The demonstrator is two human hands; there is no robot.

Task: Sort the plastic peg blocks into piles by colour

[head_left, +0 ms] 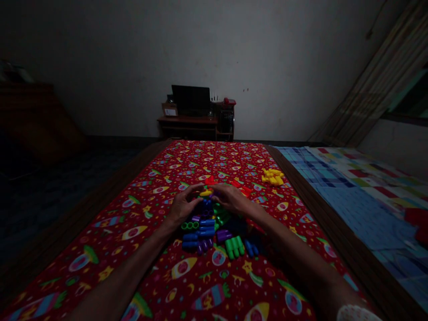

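Note:
My left hand (pixel 184 206) and my right hand (pixel 230 197) meet over a heap of plastic toy building blocks. A yellow block (pixel 206 193) sits between the curled fingers and thumbs of both hands. My right fingers hide part of what they touch. Just below lie dark blue blocks (pixel 207 207), a green block with round openings (pixel 190 226), blue tube-shaped blocks (pixel 206 228) and purple blocks (pixel 224 236). Nearer to me are a light green block (pixel 235 247) and a small blue block (pixel 251 248). Red blocks (pixel 245 191) show behind my right hand.
A pile of yellow blocks (pixel 273 177) lies apart at the right on the red patterned cloth (pixel 180 269). Beyond stands a desk (pixel 187 121) with a monitor (pixel 191 100). A checked blue bedspread (pixel 321 178) is on the right, a wooden cabinet (pixel 33 120) on the left.

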